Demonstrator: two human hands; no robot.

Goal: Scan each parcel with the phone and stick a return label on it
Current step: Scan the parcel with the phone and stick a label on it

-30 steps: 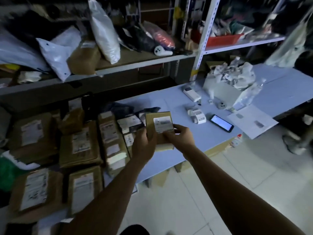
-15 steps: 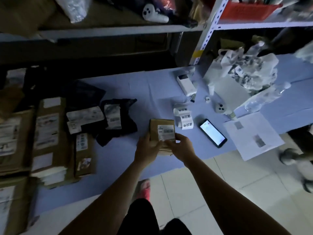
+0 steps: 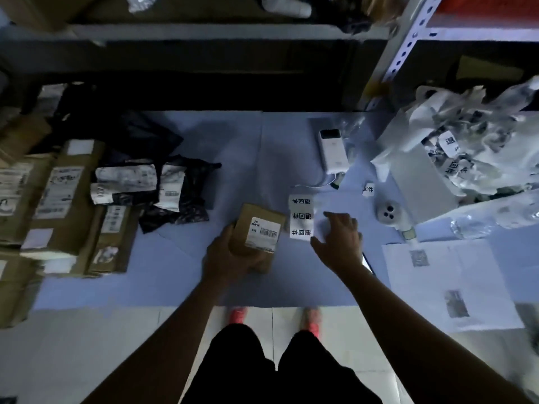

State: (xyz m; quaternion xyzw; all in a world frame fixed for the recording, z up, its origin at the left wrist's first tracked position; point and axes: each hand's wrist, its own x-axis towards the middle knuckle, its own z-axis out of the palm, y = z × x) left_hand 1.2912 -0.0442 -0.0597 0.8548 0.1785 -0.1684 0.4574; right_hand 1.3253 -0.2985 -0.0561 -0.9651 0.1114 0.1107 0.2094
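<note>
My left hand [image 3: 226,258] grips a small brown cardboard parcel [image 3: 258,225] with a white barcode sticker on top, held just above the blue table [image 3: 239,158] near its front edge. My right hand [image 3: 338,240] has let go of the parcel and reaches over the strip of white return labels [image 3: 302,217] right beside it, fingers spread and loosely bent, touching the strip's right edge. The phone [image 3: 368,265] lies under my right wrist, mostly hidden, only a bright edge showing.
Brown parcels [image 3: 58,205] and black mailer bags [image 3: 175,193] crowd the table's left side. A white power bank [image 3: 332,151], a small round white device [image 3: 388,212], a white box with crumpled label backing [image 3: 466,158] and printed sheets [image 3: 449,284] lie at the right. Shelving stands behind.
My right hand left the parcel and moved right onto the label strip, covering the phone. My left hand alone now holds the parcel. The view tilted further down.
</note>
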